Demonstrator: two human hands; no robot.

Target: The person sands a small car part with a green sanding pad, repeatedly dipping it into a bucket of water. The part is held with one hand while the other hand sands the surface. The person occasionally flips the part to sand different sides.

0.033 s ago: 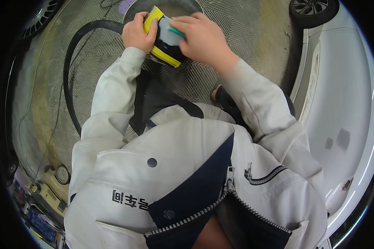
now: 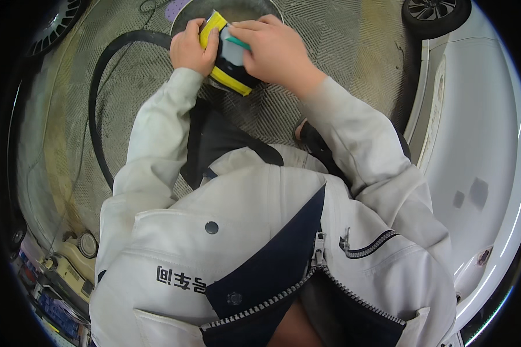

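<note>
A dark part [image 2: 230, 69] with yellow tape [image 2: 231, 82] along two edges and a smooth grey patch [image 2: 230, 53] in its middle is held up in front of me. My left hand [image 2: 191, 49] grips its left side, thumb over the upper strip of tape. In my right hand [image 2: 278, 52] is a thin green flat tool [image 2: 237, 42], pinched and laid against the grey patch. The fingers cover most of this tool, so its exact kind cannot be made out.
Behind the part is a round, grey, pale-rimmed object [image 2: 279, 10]. A thick black hose [image 2: 92, 98] curves over the patterned floor at left. A silver car body [image 2: 474, 133] stands at right, a wheel [image 2: 437, 10] at upper right. A beige wheeled machine [image 2: 69, 260] sits lower left.
My right hand and the green tool have shifted a little up and to the left across the grey patch. My left hand and the part stay nearly in place.
</note>
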